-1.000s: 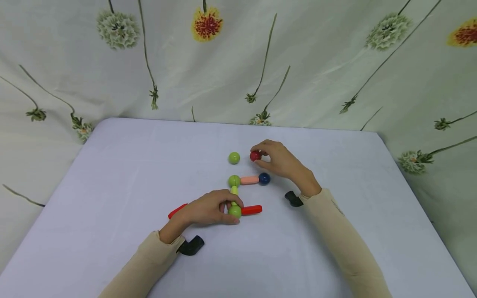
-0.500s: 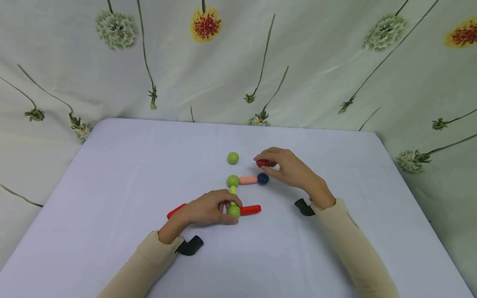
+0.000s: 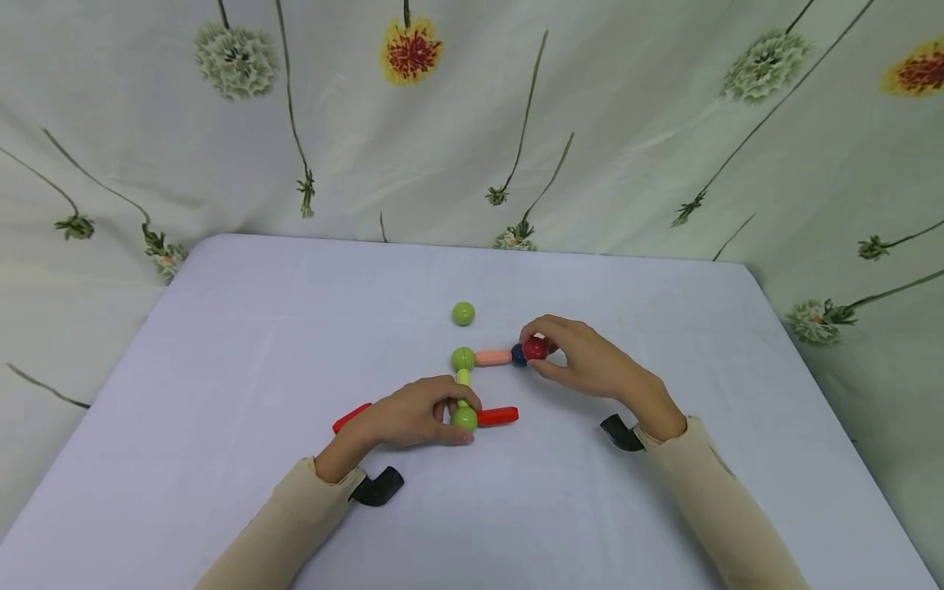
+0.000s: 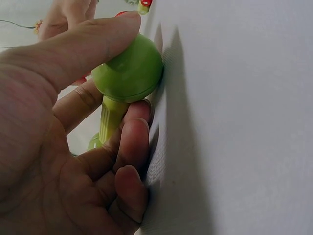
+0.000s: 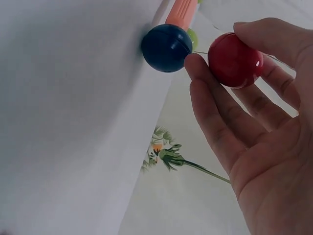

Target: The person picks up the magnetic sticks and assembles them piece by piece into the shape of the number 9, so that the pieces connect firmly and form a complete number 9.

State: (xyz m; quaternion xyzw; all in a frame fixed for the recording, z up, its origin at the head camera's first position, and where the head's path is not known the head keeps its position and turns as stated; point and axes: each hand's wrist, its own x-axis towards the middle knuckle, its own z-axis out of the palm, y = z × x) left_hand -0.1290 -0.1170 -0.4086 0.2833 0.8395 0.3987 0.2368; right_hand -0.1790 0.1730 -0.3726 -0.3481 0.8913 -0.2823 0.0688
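Observation:
My right hand (image 3: 583, 356) pinches a glossy red ball (image 5: 234, 59) between thumb and fingers. In the head view the ball overlaps the dark blue ball (image 5: 166, 48), which sits at the end of a salmon-pink rod (image 3: 493, 357). That rod joins a green ball (image 3: 463, 358), from which a yellow-green rod (image 4: 113, 117) runs toward me. At the near end, a second green ball (image 4: 132, 71) is gripped by my left hand (image 3: 413, 410), thumb on top and fingers curled beneath. A red rod (image 3: 498, 416) sticks out to its right.
A loose green ball (image 3: 463, 313) lies beyond the joined pieces. Another red rod (image 3: 350, 419) shows partly behind my left wrist. The white-covered table (image 3: 258, 328) ends at a flower-patterned cloth (image 3: 627, 188). Black wrist mounts (image 3: 378, 487) hang below both sleeves.
My right hand has carried the red ball from beside the loose green ball toward me and slightly right, over to the blue ball. The left hand keeps its hold in place.

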